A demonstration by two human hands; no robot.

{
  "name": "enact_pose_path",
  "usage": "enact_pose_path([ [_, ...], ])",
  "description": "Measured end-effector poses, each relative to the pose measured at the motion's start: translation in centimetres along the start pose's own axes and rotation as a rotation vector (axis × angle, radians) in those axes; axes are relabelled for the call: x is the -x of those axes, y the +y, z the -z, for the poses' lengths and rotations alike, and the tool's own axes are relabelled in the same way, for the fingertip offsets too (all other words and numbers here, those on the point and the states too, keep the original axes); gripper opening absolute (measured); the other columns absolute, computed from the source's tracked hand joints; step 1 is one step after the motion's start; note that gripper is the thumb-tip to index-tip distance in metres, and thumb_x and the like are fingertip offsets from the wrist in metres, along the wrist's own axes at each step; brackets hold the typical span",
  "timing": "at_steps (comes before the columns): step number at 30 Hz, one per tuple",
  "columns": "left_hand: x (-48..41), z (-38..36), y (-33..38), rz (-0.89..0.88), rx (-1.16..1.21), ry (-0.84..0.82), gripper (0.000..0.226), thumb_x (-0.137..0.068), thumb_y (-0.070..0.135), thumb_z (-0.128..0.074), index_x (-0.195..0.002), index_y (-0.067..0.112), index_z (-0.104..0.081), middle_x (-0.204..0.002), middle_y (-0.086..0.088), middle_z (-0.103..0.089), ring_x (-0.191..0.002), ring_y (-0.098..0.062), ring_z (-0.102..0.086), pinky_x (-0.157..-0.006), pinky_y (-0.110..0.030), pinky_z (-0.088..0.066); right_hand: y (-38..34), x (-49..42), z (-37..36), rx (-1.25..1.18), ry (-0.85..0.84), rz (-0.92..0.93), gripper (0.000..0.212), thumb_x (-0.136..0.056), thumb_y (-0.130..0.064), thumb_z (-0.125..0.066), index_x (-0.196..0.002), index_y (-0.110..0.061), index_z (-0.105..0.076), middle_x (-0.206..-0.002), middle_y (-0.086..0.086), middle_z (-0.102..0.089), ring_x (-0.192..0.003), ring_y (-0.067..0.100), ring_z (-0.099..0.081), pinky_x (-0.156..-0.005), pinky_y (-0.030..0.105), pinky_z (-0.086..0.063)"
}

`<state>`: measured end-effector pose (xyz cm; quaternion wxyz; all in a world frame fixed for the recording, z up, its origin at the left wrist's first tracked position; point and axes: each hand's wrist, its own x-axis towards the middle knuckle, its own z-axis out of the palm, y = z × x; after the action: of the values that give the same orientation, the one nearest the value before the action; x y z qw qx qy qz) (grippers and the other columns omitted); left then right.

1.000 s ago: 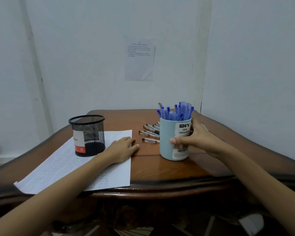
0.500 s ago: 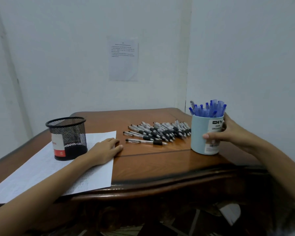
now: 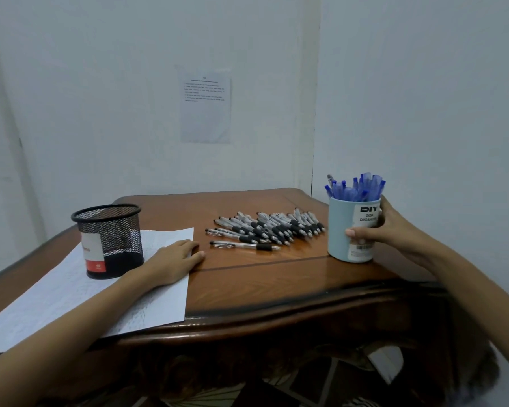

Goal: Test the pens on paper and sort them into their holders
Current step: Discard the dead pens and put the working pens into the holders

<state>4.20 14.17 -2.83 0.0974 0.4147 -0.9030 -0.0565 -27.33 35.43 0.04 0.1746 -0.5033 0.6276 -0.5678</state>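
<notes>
Right now the right hand [image 3: 394,233] grips a pale blue cup [image 3: 340,230] that stands near the right edge of a wooden table [image 3: 262,283]. The thumb lies across the front of the cup and the fingers curl round its far side. The cup is packed with blue pens [image 3: 356,189] standing upright, their ends poking above the rim. The left hand [image 3: 174,261] lies flat and relaxed, palm down, on the right edge of a sheet of paper [image 3: 71,298], with the fingertips reaching just past the edge onto the wood. The sheet is covered in faint marks too small to read. A black mesh holder [image 3: 109,230] with a white and red label stands on the paper just beside the left wrist; whether anything is inside it cannot be told. Between the two hands, a heap of pens [image 3: 271,227] with black grips lies on the bare wood, mostly side by side, and one loose pen [image 3: 244,245] lies apart at its near side. A printed notice [image 3: 205,104] is stuck on the wall behind.
</notes>
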Motion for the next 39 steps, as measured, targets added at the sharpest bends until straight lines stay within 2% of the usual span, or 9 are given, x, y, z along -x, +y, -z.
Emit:
enact_pose_path([
  [4, 0.1, 0.0, 0.0, -0.002, 0.005, 0.007, 0.051, -0.100, 0.038, -0.030, -0.144, 0.012, -0.030, -0.150, -0.008, -0.031, -0.135, -0.022, -0.032, -0.108, -0.030, -0.024, -0.1, -0.2, -0.4, 0.004, 0.004, -0.001, 0.088, -0.051, -0.022, -0.077, -0.128, -0.025, -0.034, -0.112, -0.002, -0.059, -0.095, 0.008, -0.060, -0.064, 0.018, -0.050],
  [9, 0.0, -0.2, -0.3, -0.004, 0.020, 0.030, 0.050, -0.100, 0.038, -0.033, -0.142, 0.012, -0.033, -0.148, -0.008, -0.035, -0.133, -0.022, -0.035, -0.107, -0.030, -0.027, -0.2, -0.5, -0.8, -0.001, -0.005, -0.005, 0.084, -0.063, -0.011, -0.083, -0.131, -0.021, -0.034, -0.107, -0.005, -0.059, -0.093, 0.007, -0.059, -0.067, 0.021, -0.047],
  [15, -0.2, -0.3, -0.5, -0.004, 0.032, 0.044, 0.050, -0.099, 0.039, -0.034, -0.142, 0.012, -0.035, -0.147, -0.009, -0.036, -0.132, -0.023, -0.037, -0.107, -0.031, -0.028, -0.2, -0.5, -0.7, 0.019, -0.010, -0.017, 0.087, -0.057, -0.022, -0.084, -0.129, -0.024, -0.034, -0.114, -0.003, -0.059, -0.097, 0.009, -0.059, -0.068, 0.021, -0.047],
  [18, -0.2, -0.3, -0.5, -0.003, 0.053, 0.069, 0.048, -0.099, 0.038, -0.037, -0.139, 0.012, -0.039, -0.145, -0.010, -0.038, -0.131, -0.023, -0.038, -0.106, -0.031, -0.029, -0.5, -0.8, -0.4, -0.002, 0.034, -0.023, 0.092, -0.055, -0.040, -0.083, -0.133, -0.025, -0.035, -0.122, 0.005, -0.057, -0.108, 0.018, -0.057, -0.076, 0.027, -0.048],
  [21, -0.3, -0.4, -0.5, -0.006, 0.069, 0.098, 0.046, -0.098, 0.037, -0.040, -0.136, 0.012, -0.043, -0.142, -0.010, -0.042, -0.129, -0.023, -0.040, -0.104, -0.031, -0.030, -1.7, -0.9, -0.1, 0.005, 0.082, -0.008, 0.116, -0.037, -0.064, -0.078, -0.137, -0.027, -0.035, -0.129, 0.007, -0.052, -0.111, 0.020, -0.055, -0.080, 0.028, -0.048],
  [24, -0.4, -0.2, -0.6, -0.012, 0.078, 0.103, 0.044, -0.097, 0.036, -0.044, -0.134, 0.012, -0.045, -0.139, -0.010, -0.045, -0.127, -0.023, -0.041, -0.103, -0.031, -0.030, -3.8, -1.9, 0.5, 0.084, 0.094, 0.010, 0.127, -0.034, -0.072, -0.078, -0.142, -0.027, -0.031, -0.142, 0.011, -0.042, -0.123, 0.024, -0.047, -0.097, 0.038, -0.043],
  [30, -0.4, 0.4, -0.1, -0.046, 0.124, 0.140, 0.046, -0.095, 0.031, -0.049, -0.136, 0.009, -0.042, -0.141, -0.010, -0.045, -0.128, -0.023, -0.040, -0.100, -0.026, -0.030, -8.1, -4.4, 1.3, 0.255, 0.000, -0.047, 0.084, -0.073, -0.045, -0.067, -0.145, -0.021, -0.029, -0.140, 0.014, -0.045, -0.122, 0.028, -0.047, -0.095, 0.039, -0.039],
  [35, -0.3, 1.1, 0.0, -0.118, 0.150, 0.260, 0.043, -0.095, 0.026, -0.051, -0.133, 0.008, -0.045, -0.138, -0.009, -0.048, -0.126, -0.022, -0.044, -0.099, -0.027, -0.032, -11.9, -5.3, -0.7, 0.276, -0.025, 0.064, 0.079, -0.072, -0.047, -0.066, -0.140, -0.020, -0.036, -0.137, 0.012, -0.049, -0.123, 0.024, -0.047, -0.101, 0.038, -0.033],
  [39, -0.3, 3.3, -0.4, -0.216, 0.081, 0.394, 0.040, -0.094, 0.024, -0.052, -0.131, 0.010, -0.049, -0.136, -0.008, -0.049, -0.124, -0.020, -0.044, -0.101, -0.029, -0.033, -14.3, -6.3, -4.5, 0.308, -0.106, 0.121, 0.071, -0.078, -0.042, -0.067, -0.139, -0.019, -0.038, -0.133, 0.010, -0.052, -0.120, 0.021, -0.049, -0.094, 0.031, -0.034],
])
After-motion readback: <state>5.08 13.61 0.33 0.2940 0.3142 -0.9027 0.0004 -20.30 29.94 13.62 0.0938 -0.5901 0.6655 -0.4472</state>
